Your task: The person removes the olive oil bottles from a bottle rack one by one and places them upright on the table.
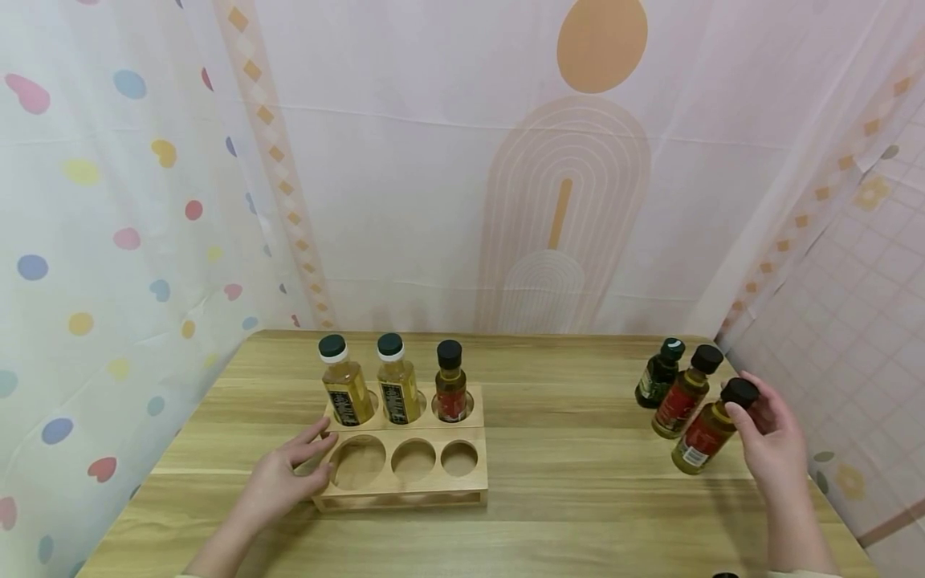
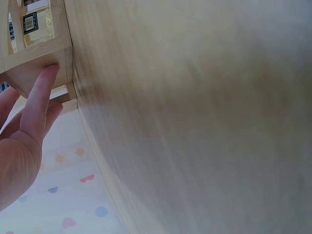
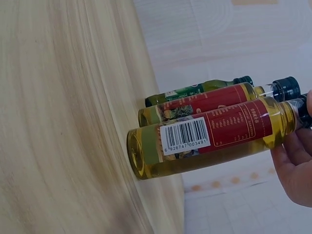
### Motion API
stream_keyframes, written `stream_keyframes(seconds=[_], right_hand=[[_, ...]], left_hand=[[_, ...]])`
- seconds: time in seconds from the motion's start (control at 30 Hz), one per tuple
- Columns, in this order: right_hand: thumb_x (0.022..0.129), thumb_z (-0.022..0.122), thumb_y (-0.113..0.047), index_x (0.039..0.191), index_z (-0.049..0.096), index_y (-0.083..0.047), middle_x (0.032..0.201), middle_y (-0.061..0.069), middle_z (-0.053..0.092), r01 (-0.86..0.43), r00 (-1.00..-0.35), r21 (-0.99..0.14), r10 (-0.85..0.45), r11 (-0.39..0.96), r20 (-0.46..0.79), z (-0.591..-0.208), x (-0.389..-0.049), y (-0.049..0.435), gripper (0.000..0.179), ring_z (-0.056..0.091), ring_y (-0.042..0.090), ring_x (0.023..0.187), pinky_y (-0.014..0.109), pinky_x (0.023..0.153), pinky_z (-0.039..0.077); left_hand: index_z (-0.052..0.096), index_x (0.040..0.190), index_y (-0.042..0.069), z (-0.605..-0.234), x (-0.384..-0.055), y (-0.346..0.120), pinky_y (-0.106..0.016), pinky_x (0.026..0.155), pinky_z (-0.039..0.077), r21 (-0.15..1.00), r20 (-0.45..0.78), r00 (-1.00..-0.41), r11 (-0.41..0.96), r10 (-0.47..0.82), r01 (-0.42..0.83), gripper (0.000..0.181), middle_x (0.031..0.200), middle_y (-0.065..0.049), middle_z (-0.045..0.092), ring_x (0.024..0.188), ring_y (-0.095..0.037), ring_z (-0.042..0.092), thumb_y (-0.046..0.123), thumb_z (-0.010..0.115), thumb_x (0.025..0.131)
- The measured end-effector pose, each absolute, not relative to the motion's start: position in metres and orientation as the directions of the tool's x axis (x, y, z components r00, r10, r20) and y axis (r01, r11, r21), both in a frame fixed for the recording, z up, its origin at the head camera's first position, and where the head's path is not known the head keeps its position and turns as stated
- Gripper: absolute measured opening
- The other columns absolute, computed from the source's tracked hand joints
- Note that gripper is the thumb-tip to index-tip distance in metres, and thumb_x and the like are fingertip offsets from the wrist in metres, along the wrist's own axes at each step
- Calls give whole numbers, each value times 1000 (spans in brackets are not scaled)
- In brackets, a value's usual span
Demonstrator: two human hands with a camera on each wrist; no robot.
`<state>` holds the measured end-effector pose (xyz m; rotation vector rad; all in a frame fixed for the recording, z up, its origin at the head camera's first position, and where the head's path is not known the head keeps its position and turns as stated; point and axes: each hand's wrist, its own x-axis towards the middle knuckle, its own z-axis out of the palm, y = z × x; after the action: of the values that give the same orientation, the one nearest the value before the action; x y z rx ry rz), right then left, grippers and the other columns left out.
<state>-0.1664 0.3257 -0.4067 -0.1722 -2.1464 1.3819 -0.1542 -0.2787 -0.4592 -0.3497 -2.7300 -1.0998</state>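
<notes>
My right hand (image 1: 776,441) grips a red-labelled oil bottle (image 1: 702,440) by its neck, just under the black cap. A barcode faces the right wrist view, where the bottle base is close over the table. Beside it stand a second red-labelled oil bottle (image 1: 679,405) and a small dark green bottle (image 1: 658,377). My left hand (image 1: 282,478) touches the left side of a two-tier wooden bottle rack (image 1: 441,484), fingers extended against its side panel (image 2: 36,73). In the rack's back row stand two yellow oil bottles (image 1: 349,393) with green caps and a smaller red-labelled bottle (image 1: 451,397).
Three round holes of differing sizes, such as the large hole (image 1: 359,461), line the rack's front row. Patterned curtains (image 1: 397,201) hang behind and beside the wooden table (image 1: 564,482). A dark round cap (image 1: 725,575) just shows at the bottom edge.
</notes>
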Motion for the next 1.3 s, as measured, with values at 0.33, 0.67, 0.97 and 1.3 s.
stream_keyframes(seconds=[0.33, 0.67, 0.97, 1.3], right_hand=[[97, 55, 6, 144, 50, -14, 110, -33, 58, -318, -844, -831, 264, 457, 468, -410, -166, 337, 51, 55, -16, 100, 2, 84, 41], [98, 58, -1, 147, 47, -15, 107, -36, 52, -266, -875, -823, 232, 502, 424, -404, -163, 342, 52, 52, -18, 97, 2, 79, 41], [97, 65, -9, 142, 47, 5, 115, -37, 47, -307, -847, -705, 154, 640, 509, -390, -166, 350, 51, 45, -21, 102, 0, 85, 35], [93, 70, -9, 138, 53, 3, 125, 29, 60, -337, -836, -509, -3, 792, 549, -369, -172, 344, 50, 51, 27, 126, 35, 110, 35]], left_hand=[[67, 125, 0, -460, -154, -279, -58, 99, 39, 658, 250, -956, 698, 153, 283, 43, 147, -12, 48, 128, -42, 48, 14, 77, 86], [68, 124, 1, -459, -154, -278, -58, 98, 39, 652, 263, -953, 701, 150, 290, 42, 146, -13, 50, 127, -42, 50, 14, 78, 85], [68, 124, 1, -460, -154, -278, -56, 99, 38, 647, 266, -952, 704, 150, 292, 42, 146, -12, 50, 128, -43, 49, 14, 78, 85], [70, 122, 2, -460, -154, -278, -10, 97, 28, 644, 293, -947, 704, 133, 299, 41, 144, -10, 52, 127, -39, 50, 13, 79, 84]])
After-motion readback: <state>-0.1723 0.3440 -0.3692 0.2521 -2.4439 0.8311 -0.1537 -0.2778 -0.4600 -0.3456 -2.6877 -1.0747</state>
